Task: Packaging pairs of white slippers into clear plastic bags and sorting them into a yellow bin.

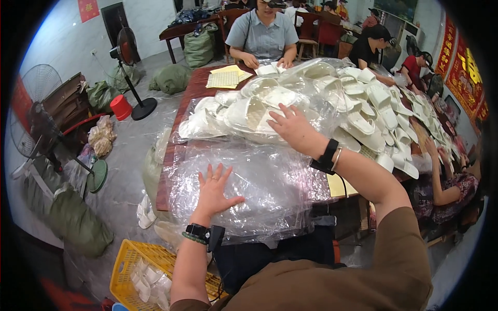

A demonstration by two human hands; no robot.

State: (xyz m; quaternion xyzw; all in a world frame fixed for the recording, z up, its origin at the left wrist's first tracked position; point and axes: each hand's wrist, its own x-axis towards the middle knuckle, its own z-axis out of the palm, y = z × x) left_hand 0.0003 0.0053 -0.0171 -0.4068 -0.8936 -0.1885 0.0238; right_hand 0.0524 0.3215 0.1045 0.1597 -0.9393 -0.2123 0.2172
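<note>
My left hand (213, 193) lies flat, fingers spread, on a stack of clear plastic bags (259, 189) at the near edge of the table. My right hand (300, 132) reaches forward with its fingers apart and rests on, or just over, white slippers (248, 111) under clear plastic film. Neither hand grips anything. Beyond and to the right, a large heap of loose white slippers (381, 98) spreads along the table. A yellow sheet (340, 185) sticks out below my right forearm.
Across the red-brown table (179, 116) sits a person (263, 32) beside yellow sticker sheets (228, 78). Other people work along the right side. A yellow crate (124, 272) of bagged slippers stands by my left arm. Fans (127, 46), sacks (78, 223) and a red bucket (121, 107) stand left.
</note>
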